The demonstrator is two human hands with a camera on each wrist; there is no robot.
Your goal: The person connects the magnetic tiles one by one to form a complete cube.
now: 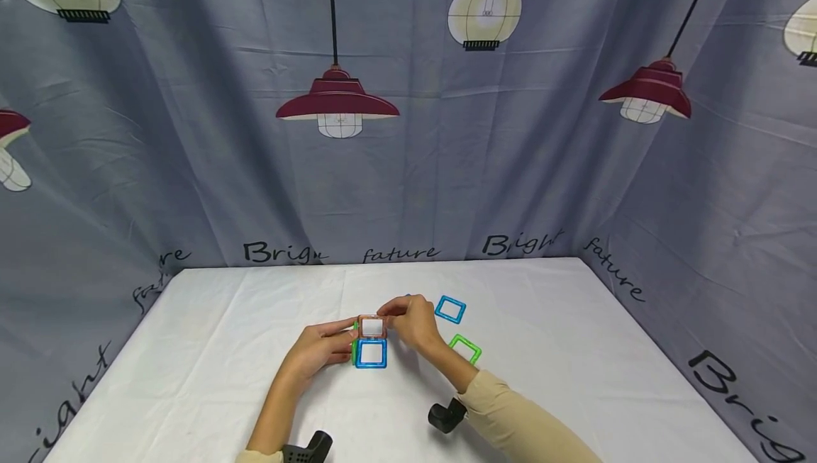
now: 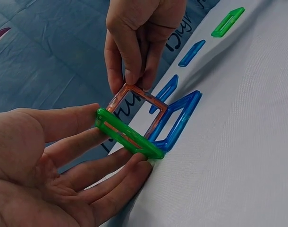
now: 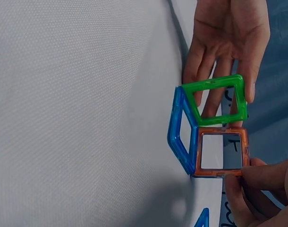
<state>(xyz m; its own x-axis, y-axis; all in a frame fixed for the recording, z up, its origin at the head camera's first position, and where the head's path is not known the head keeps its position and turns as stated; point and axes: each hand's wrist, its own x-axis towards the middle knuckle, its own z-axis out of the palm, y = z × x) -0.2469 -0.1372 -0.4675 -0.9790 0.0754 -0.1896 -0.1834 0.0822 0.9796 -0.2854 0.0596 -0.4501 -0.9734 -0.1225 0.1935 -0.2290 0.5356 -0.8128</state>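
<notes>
An orange square frame tile (image 2: 148, 97) stands above a blue square frame tile (image 1: 371, 365), edge to edge. On their left side a green frame tile (image 2: 134, 136) stands at an angle, touching both. My right hand (image 1: 413, 322) pinches the orange tile at its upper right corner between thumb and fingertips. Beside the green tile, my left hand (image 1: 317, 347) rests its mostly straight fingers on the outer face and edges. In the right wrist view those fingers show through the green tile's window.
On the white table (image 1: 574, 378), right of my hands, lie a loose blue tile (image 1: 454, 299) and a green tile (image 1: 469, 343), partly behind my forearm. Another blue tile (image 2: 164, 93) lies behind my right hand. A grey curtain (image 1: 408, 186) hangs beyond the table.
</notes>
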